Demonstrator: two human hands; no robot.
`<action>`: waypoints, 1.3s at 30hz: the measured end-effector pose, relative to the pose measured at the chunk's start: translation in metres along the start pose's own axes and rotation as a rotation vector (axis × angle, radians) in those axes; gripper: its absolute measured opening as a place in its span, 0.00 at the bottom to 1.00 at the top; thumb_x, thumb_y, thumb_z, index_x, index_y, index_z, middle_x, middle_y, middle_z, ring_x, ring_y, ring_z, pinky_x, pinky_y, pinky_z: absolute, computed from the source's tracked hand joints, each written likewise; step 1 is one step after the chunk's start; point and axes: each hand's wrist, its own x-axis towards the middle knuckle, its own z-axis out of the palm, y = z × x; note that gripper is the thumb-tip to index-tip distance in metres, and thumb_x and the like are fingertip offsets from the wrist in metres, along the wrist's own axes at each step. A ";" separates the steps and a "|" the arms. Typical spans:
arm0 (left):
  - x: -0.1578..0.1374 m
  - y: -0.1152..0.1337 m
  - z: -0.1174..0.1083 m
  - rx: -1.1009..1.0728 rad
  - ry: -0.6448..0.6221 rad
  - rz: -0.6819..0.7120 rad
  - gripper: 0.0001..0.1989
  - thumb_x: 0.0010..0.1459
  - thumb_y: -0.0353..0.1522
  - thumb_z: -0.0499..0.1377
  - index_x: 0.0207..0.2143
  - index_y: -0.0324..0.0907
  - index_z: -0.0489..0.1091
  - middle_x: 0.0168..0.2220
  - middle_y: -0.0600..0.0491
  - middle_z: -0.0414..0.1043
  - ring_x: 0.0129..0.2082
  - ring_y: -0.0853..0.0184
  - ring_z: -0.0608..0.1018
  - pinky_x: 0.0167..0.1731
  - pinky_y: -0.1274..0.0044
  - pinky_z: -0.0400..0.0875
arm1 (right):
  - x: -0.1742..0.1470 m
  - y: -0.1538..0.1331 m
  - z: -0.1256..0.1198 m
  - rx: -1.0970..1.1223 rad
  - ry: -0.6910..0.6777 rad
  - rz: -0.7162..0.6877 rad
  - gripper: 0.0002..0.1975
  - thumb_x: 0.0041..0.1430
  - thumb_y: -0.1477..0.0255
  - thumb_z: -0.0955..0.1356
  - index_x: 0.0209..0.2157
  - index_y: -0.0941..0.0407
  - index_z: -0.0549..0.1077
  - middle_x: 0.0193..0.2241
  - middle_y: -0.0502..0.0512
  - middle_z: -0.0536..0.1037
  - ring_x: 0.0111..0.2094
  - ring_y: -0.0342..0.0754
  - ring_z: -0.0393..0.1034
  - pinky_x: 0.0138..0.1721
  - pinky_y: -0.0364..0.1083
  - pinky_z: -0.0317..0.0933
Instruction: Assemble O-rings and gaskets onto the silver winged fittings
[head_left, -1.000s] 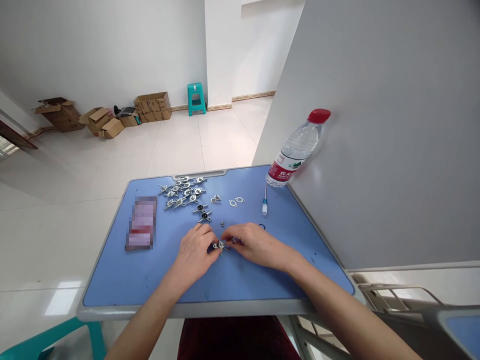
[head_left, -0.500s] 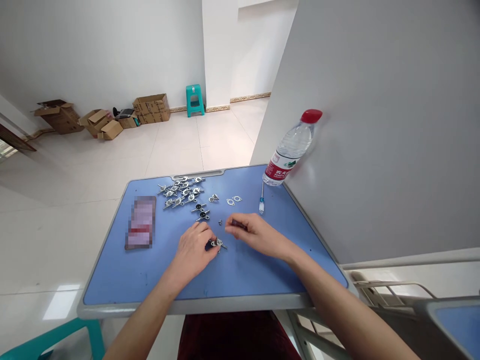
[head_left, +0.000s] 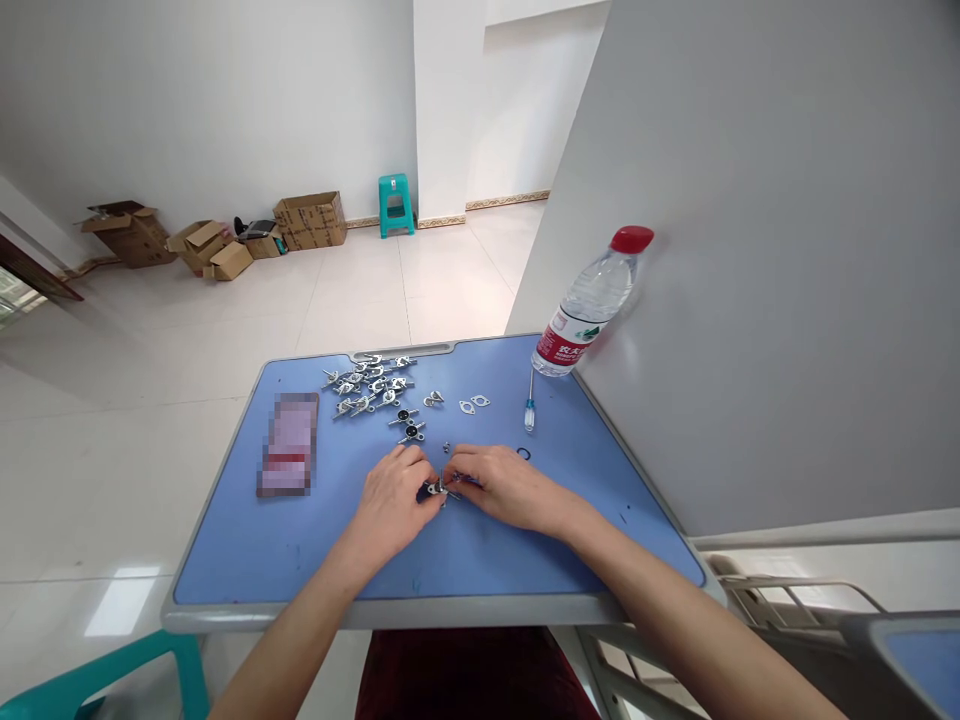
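Observation:
My left hand pinches a small metal flanged fitting low over the blue table, between thumb and fingers. My right hand is closed, its fingertips against the right side of that fitting; whatever they grip is too small and hidden to name. Just beyond the fingers lie tiny metal pieces. Two fittings with round black centres sit a little farther off, below a pile of similar metal fittings. Two flat oval metal plates and small curved metal pieces lie nearby. A black ring rests beyond my right hand.
A clear-handled screwdriver lies at the right, near a water bottle with a red cap beside the grey partition. A blurred-out flat rectangular object is on the left of the table. Cardboard boxes and a teal stool stand behind.
My right hand has come left and down to meet the fitting in my left hand. The black ring beyond the right hand now shows. The whole view has shifted slightly.

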 end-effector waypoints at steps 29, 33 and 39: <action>0.000 0.001 -0.001 0.005 0.012 0.010 0.03 0.56 0.27 0.60 0.30 0.42 0.70 0.36 0.53 0.71 0.38 0.62 0.73 0.34 0.72 0.67 | -0.006 -0.012 -0.020 0.581 0.193 0.063 0.17 0.69 0.60 0.58 0.35 0.56 0.69 0.32 0.52 0.71 0.29 0.43 0.65 0.32 0.43 0.61; 0.000 0.000 0.000 0.017 0.022 0.016 0.03 0.57 0.27 0.60 0.30 0.42 0.70 0.35 0.53 0.71 0.38 0.62 0.73 0.34 0.72 0.67 | -0.006 -0.013 -0.019 0.588 0.181 0.027 0.15 0.70 0.62 0.58 0.36 0.55 0.68 0.31 0.51 0.71 0.28 0.43 0.65 0.32 0.43 0.62; 0.001 0.001 -0.001 0.023 0.005 0.002 0.03 0.57 0.28 0.60 0.30 0.42 0.70 0.36 0.52 0.71 0.39 0.61 0.73 0.34 0.71 0.67 | -0.005 -0.012 -0.015 0.504 0.182 -0.083 0.14 0.71 0.64 0.56 0.37 0.55 0.67 0.34 0.53 0.72 0.30 0.43 0.65 0.35 0.45 0.63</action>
